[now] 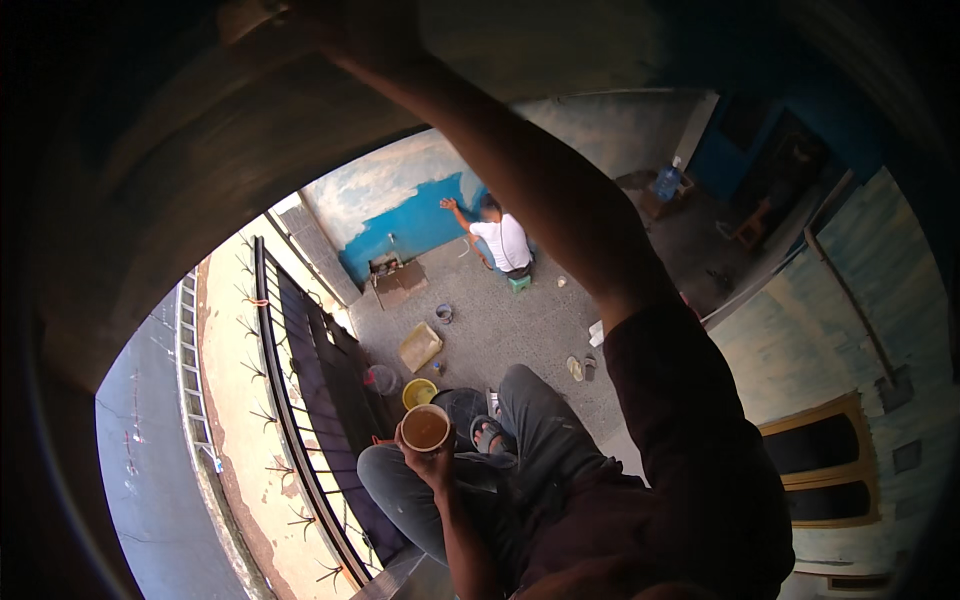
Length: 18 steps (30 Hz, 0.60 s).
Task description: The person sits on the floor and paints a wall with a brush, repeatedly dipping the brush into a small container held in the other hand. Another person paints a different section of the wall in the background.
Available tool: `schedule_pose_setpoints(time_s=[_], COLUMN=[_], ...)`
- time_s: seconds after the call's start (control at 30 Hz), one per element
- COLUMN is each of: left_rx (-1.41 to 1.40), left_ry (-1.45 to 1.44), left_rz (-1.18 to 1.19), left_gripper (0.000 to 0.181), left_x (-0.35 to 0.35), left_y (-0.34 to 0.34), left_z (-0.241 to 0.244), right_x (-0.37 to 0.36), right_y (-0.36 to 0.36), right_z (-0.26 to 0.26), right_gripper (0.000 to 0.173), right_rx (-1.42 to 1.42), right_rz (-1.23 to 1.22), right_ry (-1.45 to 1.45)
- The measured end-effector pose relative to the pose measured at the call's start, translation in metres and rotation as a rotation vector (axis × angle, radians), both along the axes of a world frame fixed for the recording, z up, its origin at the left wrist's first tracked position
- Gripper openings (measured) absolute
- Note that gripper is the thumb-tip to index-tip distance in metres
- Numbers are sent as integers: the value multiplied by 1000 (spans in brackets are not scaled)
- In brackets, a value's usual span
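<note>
My left hand (431,465) grips a pale-rimmed cup (426,428) of brown liquid above my bent left knee. The cup is roughly upright, and its contents face the camera. My right arm stretches high across the view to the shadowed overhead surface (187,127). At the top edge my right hand (337,26) is dark and partly cut off. Something pale brown lies by its fingers, too dim to name. Far below my legs, a sandalled foot (491,435) shows beside a dark round surface (461,409).
A person in a white shirt (504,241) crouches on a green stool (519,283) by a partly blue wall (405,214). A spiked metal gate (300,360) runs along the left. Below stand a yellow basin (418,392), a small bucket (444,313) and sandals (581,367).
</note>
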<state>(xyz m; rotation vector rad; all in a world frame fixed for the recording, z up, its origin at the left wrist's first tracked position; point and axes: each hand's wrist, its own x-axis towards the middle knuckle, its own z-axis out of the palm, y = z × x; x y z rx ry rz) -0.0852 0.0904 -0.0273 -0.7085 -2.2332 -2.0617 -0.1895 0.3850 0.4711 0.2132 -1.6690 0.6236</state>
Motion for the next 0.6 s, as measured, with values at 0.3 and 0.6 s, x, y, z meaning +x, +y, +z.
schedule_pose_setpoints(time_s=[0.3,0.6], left_rx=[-18,22], left_ry=[102,-16], left_rz=[-81,-207], left_gripper=[68,85], left_x=[10,23], left_y=[13,20], left_z=[15,25], right_x=[410,548], right_y=[319,116], right_z=[-158,-550], right_gripper=[36,28], right_rx=[-200,-764], right_rz=[-1622,-1169], right_ry=[-21,-724])
